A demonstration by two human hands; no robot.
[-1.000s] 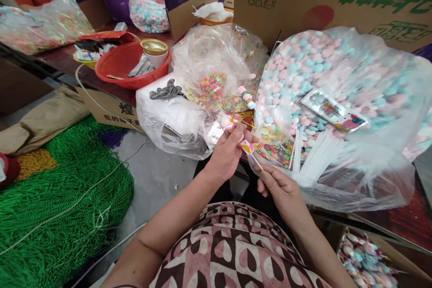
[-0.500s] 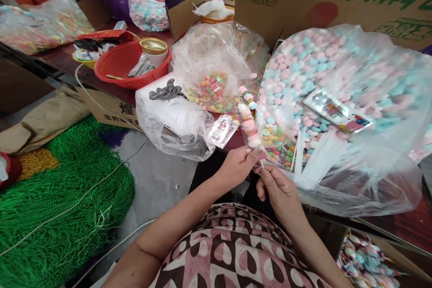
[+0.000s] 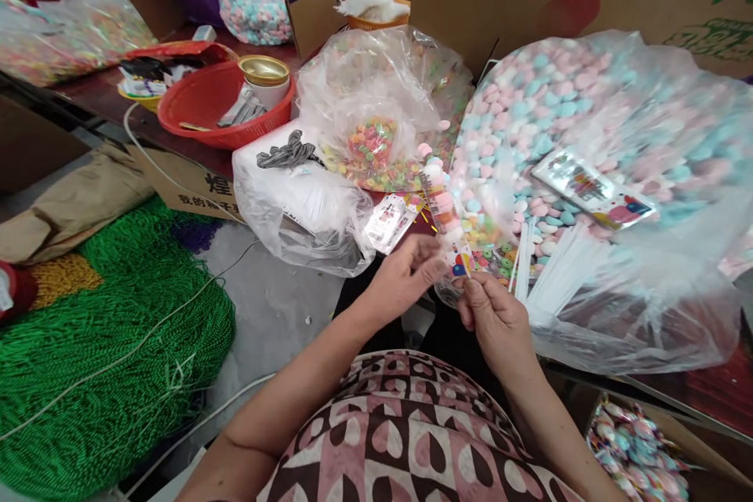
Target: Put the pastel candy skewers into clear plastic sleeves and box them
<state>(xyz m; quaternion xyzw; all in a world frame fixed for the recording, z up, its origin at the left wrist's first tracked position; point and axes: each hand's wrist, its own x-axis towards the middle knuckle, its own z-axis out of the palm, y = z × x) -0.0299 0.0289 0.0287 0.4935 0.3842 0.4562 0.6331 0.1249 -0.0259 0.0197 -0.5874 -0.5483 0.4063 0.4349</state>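
Observation:
My right hand point(image 3: 497, 318) pinches the thin white stick at the bottom of a marshmallow skewer point(image 3: 445, 208). The skewer points up and away, with pastel marshmallows in a clear wrapper that has a colourful printed lower part. Just left of this printed part is my left hand point(image 3: 405, 276), its thumb and fingers apart and a little blurred. Whether its fingertips touch the wrapper I cannot tell. Close to the left hand lie silver printed wrappers point(image 3: 389, 221) on the table edge. A bundle of white sticks point(image 3: 562, 271) rests right of my right hand.
A large clear bag of pink and blue marshmallows point(image 3: 529, 86) fills the right. Ring-shaped gummies point(image 3: 373, 145) lie in a bag mid-table, beside a red basket point(image 3: 227, 133). Green cords point(image 3: 118, 353) heap at lower left; a box of wrapped candies point(image 3: 638, 447) stands lower right.
My left hand has let go of the skewer's lower end and shifted slightly left, its fingers opening. My right hand keeps the stick and has moved slightly right; the wrapper's printed part now shows.

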